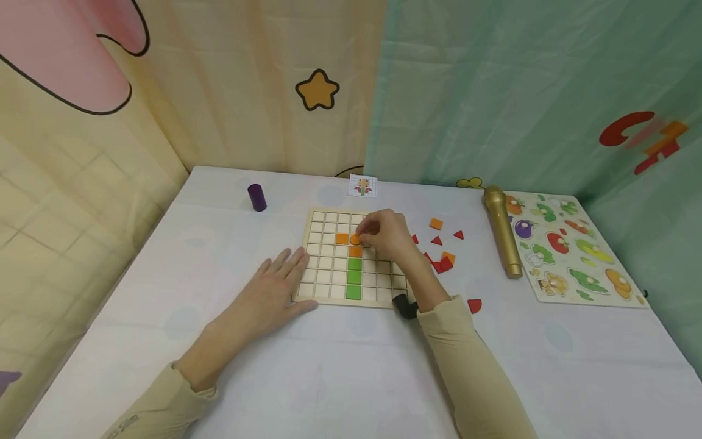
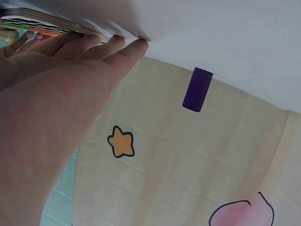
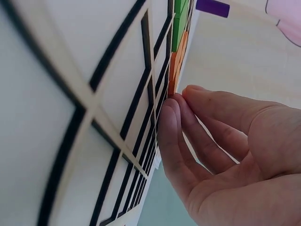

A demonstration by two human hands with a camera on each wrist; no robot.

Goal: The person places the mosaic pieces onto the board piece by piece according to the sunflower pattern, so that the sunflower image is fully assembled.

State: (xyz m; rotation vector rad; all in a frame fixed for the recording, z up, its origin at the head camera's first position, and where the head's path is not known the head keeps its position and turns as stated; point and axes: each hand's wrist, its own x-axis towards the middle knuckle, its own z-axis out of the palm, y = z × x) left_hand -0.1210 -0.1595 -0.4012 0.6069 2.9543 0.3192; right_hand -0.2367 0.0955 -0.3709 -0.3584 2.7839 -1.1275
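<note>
A wooden grid board [image 1: 329,300] lies on the table with a column of green square tiles [image 1: 354,277] and orange square tiles [image 1: 342,238] set in its cells. Over the upper middle of the board, my right hand [image 1: 386,235] pinches the edge of an orange round tile [image 1: 354,240], which sits at a cell above the column. In the right wrist view, the right hand's [image 3: 221,141] fingertips and thumb meet at the orange tiles' edge. My left hand [image 1: 274,285] lies flat with spread fingers against the board's left edge; its fingers also look straight in the left wrist view.
Red and orange tiles [image 1: 436,241] lie scattered right of the board. A black bent piece [image 1: 404,306] touches its lower right edge. Farther right are a gold microphone [image 1: 503,235] and a vegetable puzzle board [image 1: 570,292]. Behind stand a pattern card [image 1: 363,186] and a purple cylinder [image 1: 256,198].
</note>
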